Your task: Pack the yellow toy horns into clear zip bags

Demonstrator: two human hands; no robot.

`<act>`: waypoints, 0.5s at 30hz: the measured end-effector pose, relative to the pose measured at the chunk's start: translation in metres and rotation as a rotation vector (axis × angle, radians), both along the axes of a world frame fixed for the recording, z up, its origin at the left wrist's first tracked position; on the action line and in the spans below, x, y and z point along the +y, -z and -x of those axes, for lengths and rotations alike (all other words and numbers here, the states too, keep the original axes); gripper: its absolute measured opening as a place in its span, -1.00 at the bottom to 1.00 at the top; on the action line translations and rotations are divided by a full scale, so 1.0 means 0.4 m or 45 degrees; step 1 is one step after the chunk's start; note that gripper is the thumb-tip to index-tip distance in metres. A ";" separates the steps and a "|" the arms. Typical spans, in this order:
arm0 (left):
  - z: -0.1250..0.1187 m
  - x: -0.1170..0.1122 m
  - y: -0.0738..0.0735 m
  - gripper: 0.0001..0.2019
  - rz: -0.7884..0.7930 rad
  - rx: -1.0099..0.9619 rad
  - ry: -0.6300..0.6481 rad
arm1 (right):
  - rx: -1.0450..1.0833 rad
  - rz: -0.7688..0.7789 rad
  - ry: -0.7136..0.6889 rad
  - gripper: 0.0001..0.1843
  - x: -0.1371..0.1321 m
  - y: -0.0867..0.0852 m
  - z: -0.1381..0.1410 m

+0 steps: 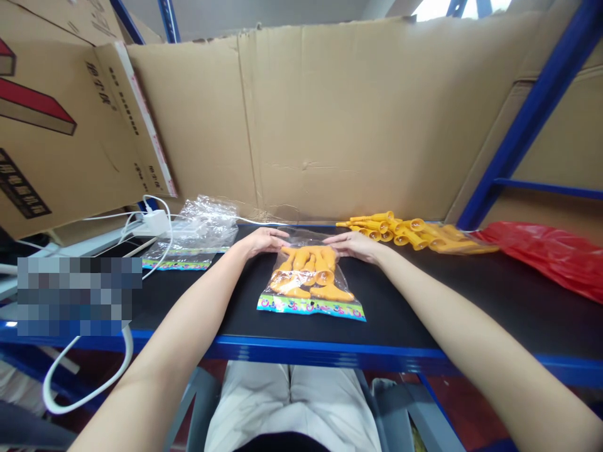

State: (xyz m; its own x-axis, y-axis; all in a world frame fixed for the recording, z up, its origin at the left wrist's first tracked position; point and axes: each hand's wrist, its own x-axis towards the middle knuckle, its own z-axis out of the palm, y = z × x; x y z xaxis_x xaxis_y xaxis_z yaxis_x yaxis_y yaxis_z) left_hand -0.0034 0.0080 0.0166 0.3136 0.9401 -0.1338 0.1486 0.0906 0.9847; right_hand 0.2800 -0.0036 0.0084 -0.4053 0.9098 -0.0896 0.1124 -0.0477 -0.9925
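A clear plastic bag (343, 282) with a colourful printed strip along its near edge lies on the black table top. Inside it are several yellow-orange plastic pieces (308, 260), some with flared, cup-like ends. My left hand (264, 242) is at the far left corner of the bag, its thumb and fingers closed on the film. On the opposite corner, my right hand (357, 245) grips the film in the same way. The bag's far end, between my hands, is see-through and hard to make out.
Loose yellow horn-shaped pieces (402, 231) lie in a pile to the right, near a red plastic bag (546, 254). At the left are clear bags (202, 229), a white charger (156, 221) and cables. Cardboard (330, 125) stands behind; a blue frame post (522, 119) slants at the right.
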 end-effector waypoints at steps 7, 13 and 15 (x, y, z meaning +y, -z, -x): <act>0.000 0.009 0.009 -0.85 -0.101 0.090 -0.023 | 0.000 -0.075 0.084 -0.85 0.013 0.012 0.006; -0.016 0.010 0.019 -0.79 -0.432 0.279 0.001 | -0.174 -0.265 0.081 -0.85 -0.007 -0.005 0.028; -0.020 0.013 0.019 -0.77 -0.656 0.484 0.011 | -0.355 -0.410 0.070 -0.83 -0.010 -0.012 0.034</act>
State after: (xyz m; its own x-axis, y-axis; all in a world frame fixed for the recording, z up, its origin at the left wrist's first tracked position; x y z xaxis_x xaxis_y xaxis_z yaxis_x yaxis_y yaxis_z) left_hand 0.0046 0.0134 0.0088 0.3410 0.9112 0.2311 0.4946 -0.3830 0.7802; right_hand 0.2665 -0.0075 0.0130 -0.3559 0.9288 0.1031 0.3844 0.2460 -0.8898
